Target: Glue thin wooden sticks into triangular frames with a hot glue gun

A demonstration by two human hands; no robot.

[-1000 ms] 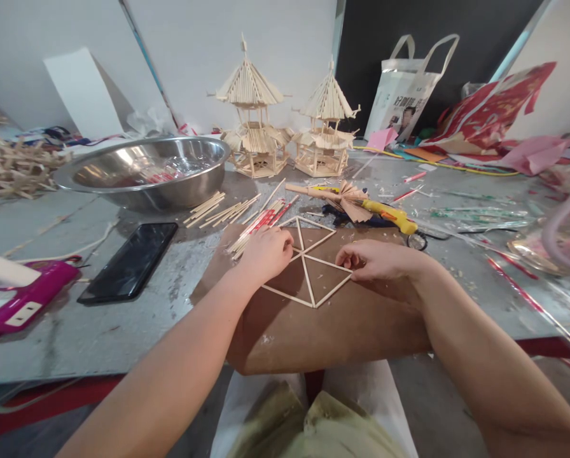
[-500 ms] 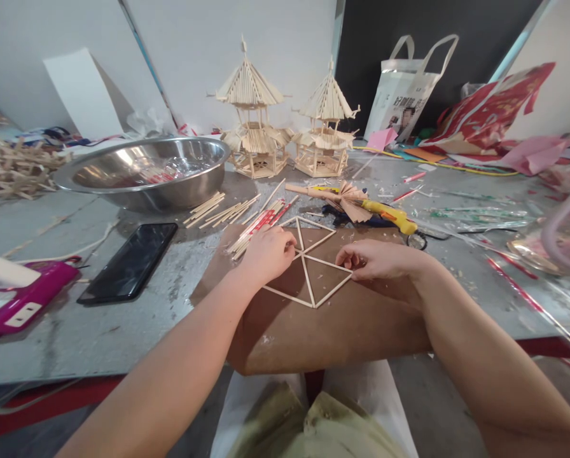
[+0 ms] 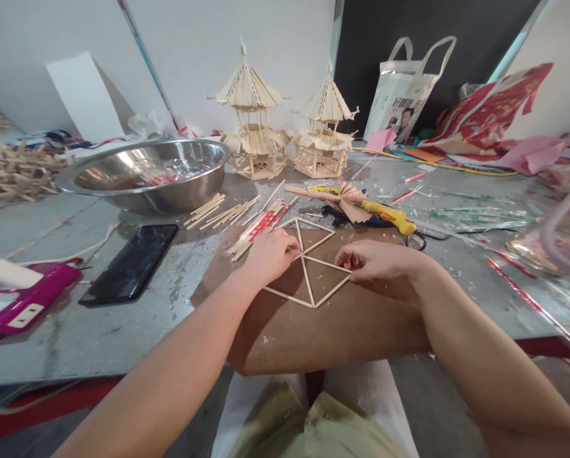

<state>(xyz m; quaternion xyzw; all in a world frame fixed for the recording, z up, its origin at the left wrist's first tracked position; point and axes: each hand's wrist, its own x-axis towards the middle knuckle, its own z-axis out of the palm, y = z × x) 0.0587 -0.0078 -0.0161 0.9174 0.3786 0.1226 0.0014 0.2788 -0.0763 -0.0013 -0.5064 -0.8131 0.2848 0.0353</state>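
Observation:
A flat frame of thin wooden sticks (image 3: 308,283), joined into triangles that meet at a centre, lies on a brown board (image 3: 333,343). My left hand (image 3: 273,256) rests over its left side, fingers closed on the sticks close to the centre and covering part of the frame. At the right corner, my right hand (image 3: 378,259) has its fingertips pinched on the stick ends. A bundle of sticks with red printed paper (image 3: 266,219) lies just beyond my left hand. More loose sticks (image 3: 230,213) are spread beside it.
Two stick pagoda models (image 3: 254,137) stand at the back. A steel basin (image 3: 180,191) and black phone (image 3: 130,264) are on the left, with a purple power strip (image 3: 32,299). Behind my right hand lies a yellow-handled glue gun (image 3: 390,216). Plastic wrappers (image 3: 476,216) litter the right.
My left hand has shifted slightly right, towards the frame's centre. My right hand stays at the right corner, almost still.

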